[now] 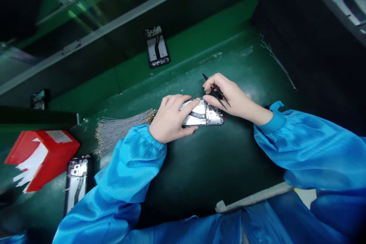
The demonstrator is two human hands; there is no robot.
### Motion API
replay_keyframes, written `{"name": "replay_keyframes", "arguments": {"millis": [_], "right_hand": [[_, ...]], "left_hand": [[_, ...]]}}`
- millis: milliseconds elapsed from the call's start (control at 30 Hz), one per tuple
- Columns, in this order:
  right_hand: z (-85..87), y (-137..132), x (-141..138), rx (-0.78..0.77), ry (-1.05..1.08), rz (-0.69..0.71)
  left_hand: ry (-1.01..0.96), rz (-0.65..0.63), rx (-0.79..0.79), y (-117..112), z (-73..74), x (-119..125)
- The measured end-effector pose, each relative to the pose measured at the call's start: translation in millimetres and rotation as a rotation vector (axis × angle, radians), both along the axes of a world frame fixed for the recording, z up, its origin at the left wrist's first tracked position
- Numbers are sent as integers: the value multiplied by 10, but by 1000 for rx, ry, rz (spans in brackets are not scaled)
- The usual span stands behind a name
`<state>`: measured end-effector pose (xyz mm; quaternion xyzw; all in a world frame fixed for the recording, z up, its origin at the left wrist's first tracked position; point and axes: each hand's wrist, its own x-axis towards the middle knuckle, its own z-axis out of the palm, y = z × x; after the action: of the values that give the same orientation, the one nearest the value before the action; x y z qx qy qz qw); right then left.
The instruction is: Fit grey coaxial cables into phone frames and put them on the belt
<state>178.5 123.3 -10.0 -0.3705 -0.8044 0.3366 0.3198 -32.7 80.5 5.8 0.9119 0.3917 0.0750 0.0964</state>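
Observation:
An opened phone (212,115) lies on the green work mat with its circuit board exposed at the right end. Over its left part rests my left hand (170,117), thumb along the near edge and fingers across the far side, gripping it. My right hand (228,93) is at the phone's upper right edge, thumb close to the board. Black tweezers (223,97) are held in that hand, their tips pointing down toward the right and apart from the board. Part of the phone is hidden under my left hand.
A bundle of thin cables (121,127) lies left of my left hand. Another opened phone (158,47) sits at the back, and one more phone (77,183) is by my left sleeve. A red bin (55,160) holds white strips. A loose wire (278,61) lies at right.

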Motion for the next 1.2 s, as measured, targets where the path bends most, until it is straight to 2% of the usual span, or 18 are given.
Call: {"name": "replay_keyframes", "arguments": {"millis": [67, 133, 233, 333, 367, 433, 533, 600, 633, 700, 767, 833, 900, 967, 1067, 1133, 1200], "right_hand": [[-27, 9, -27, 27, 91, -125], [-55, 32, -51, 51, 144, -216], [-98, 69, -81, 111, 117, -217], [-144, 88, -104, 138, 89, -191], [-159, 91, -110, 139, 93, -192], [-183, 92, -116, 145, 98, -188], [-198, 90, -115, 151, 91, -179], [-196, 91, -114, 149, 85, -178], [-194, 92, -115, 148, 84, -179], [-191, 95, -121, 147, 83, -185], [-191, 91, -129, 162, 79, -198], [-190, 72, -137, 247, 61, -209], [-186, 29, -143, 391, 6, -191], [-178, -38, -149, 519, -76, -129], [-154, -161, -170, 594, -187, 36], [-135, -239, -199, 614, -250, 166], [-124, -301, -240, 634, -311, 270]], "left_hand": [[36, 16, 11, 150, 68, -83], [68, 133, 66, 373, 114, -241], [139, 470, 147, 817, 146, -600], [139, 893, 123, 1253, 160, -890], [123, 1007, 119, 1365, 153, -914], [101, 1096, 140, 1518, 104, -818], [66, 1003, 130, 1619, -38, -402], [44, 887, 16, 1659, -118, -111], [46, 884, -2, 1676, -134, -5], [44, 858, -33, 1673, -104, 96], [36, 785, -50, 1562, -8, 89], [7, 629, -51, 1295, 95, 64], [-113, 306, -1, 886, 146, 84], [-164, 104, -27, 432, 129, 146], [-172, 45, -99, -78, 49, 167], [-150, 65, -95, -221, 21, 38], [-120, 114, -61, -238, 34, -200]]}}
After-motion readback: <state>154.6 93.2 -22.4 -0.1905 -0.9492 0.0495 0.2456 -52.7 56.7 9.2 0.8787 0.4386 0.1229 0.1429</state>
